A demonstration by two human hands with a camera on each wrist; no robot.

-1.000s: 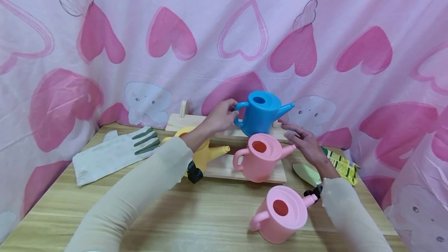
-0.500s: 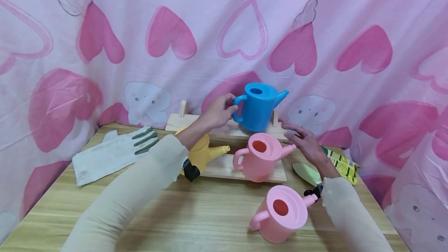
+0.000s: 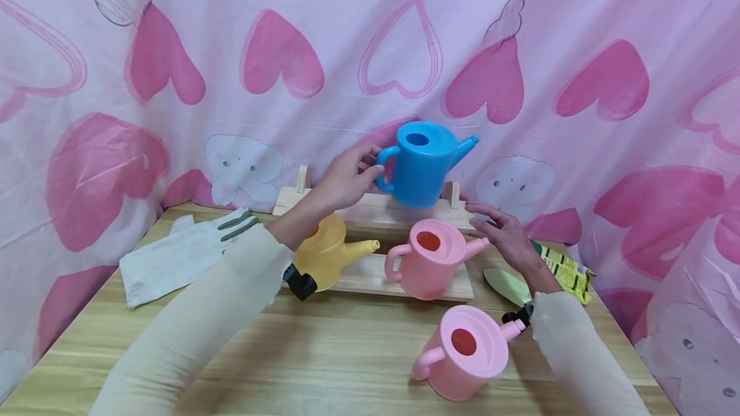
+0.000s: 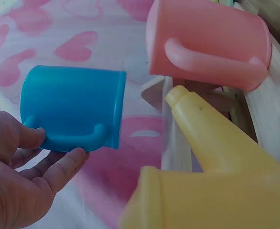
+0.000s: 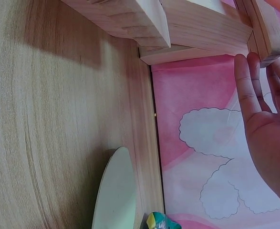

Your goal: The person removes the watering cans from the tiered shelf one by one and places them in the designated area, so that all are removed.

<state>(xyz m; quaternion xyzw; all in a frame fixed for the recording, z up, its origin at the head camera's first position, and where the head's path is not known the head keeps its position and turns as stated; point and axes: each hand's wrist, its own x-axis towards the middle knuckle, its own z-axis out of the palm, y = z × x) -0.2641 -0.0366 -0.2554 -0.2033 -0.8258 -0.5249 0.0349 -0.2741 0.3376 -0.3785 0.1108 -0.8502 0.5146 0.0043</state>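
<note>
In the head view, my left hand (image 3: 348, 175) holds a blue watering can (image 3: 423, 165) by its handle, raised above the wooden shelf (image 3: 370, 212). The left wrist view shows the thumb and fingertips around that handle. My right hand (image 3: 504, 236) touches the right end of the shelf's upper board with its fingers mostly straight, also seen in the right wrist view. A yellow watering can (image 3: 321, 255), partly behind my left forearm, and a pink watering can (image 3: 428, 268) stand on the lower board. Another pink watering can (image 3: 462, 355) stands on the table in front.
White gloves (image 3: 179, 259) with green stripes lie at the left of the table (image 3: 324, 364). On the right are a pale green oval object (image 3: 507, 286) and a yellow-green packet (image 3: 563, 271). A pink heart-print curtain (image 3: 341, 50) hangs close behind the shelf.
My left hand has lifted the blue watering can off the upper board and moved it slightly left. The right hand has stayed at the shelf's end.
</note>
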